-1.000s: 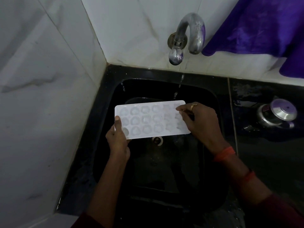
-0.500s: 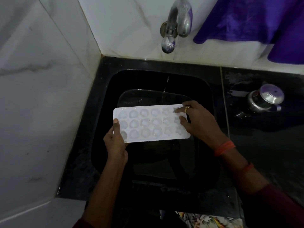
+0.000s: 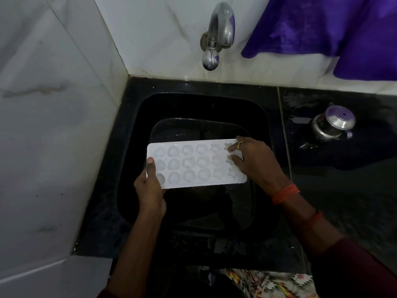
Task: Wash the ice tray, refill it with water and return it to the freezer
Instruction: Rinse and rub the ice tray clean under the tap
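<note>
A white ice tray point(image 3: 193, 166) with round and star-shaped cells is held level over the black sink point(image 3: 133, 168). My left hand point(image 3: 150, 188) grips its near left corner, thumb on top along the left edge. My right hand point(image 3: 255, 162) is at the tray's right end, its bent fingertips and thumb lying on the star cells there. The steel tap point(image 3: 217, 37) sticks out of the wall above the sink, behind the tray. Only a faint thread of water shows below its spout.
White marble walls close in the left and back. A purple cloth point(image 3: 322, 29) hangs at the upper right. On the wet black counter to the right stands a small steel lidded pot point(image 3: 333, 125).
The tray has come toward me, out from under the tap's stream, still held by both hands. The stream has thinned to almost nothing.
</note>
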`<state>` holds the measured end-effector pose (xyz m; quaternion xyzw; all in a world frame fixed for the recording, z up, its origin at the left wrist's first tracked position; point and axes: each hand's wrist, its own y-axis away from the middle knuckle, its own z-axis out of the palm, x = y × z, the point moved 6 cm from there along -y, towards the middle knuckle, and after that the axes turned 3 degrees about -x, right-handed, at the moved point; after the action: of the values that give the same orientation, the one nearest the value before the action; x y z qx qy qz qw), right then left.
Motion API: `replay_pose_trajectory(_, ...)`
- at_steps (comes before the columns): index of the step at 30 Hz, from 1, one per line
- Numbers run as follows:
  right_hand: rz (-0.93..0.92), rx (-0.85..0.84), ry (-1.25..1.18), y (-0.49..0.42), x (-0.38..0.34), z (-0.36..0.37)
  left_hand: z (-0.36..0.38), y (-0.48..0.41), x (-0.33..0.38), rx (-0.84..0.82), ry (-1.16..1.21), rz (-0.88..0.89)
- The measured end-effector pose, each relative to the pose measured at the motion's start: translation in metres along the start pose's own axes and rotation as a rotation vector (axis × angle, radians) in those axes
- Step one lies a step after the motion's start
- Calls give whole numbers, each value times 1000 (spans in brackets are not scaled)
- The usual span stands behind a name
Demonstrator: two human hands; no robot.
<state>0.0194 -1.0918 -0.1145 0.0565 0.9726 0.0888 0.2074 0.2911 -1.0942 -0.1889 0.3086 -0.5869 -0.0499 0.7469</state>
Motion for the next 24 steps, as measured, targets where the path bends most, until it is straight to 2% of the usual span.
replay_pose_trajectory(8, -9, 0, -29, 4, 5, 6, -1, 6, 0, 3, -5, -2)
replay_pose_trajectory(13, -25, -69, 117, 5, 6, 11, 0, 11, 3, -11, -12, 13)
replay_pose_trajectory(18, -5, -7, 2, 11, 4, -3, 0, 15, 3, -18, -4, 13)
replay_pose_trajectory(24, -13, 1, 11, 16, 0, -11, 2, 20, 6, -25, 2, 28)
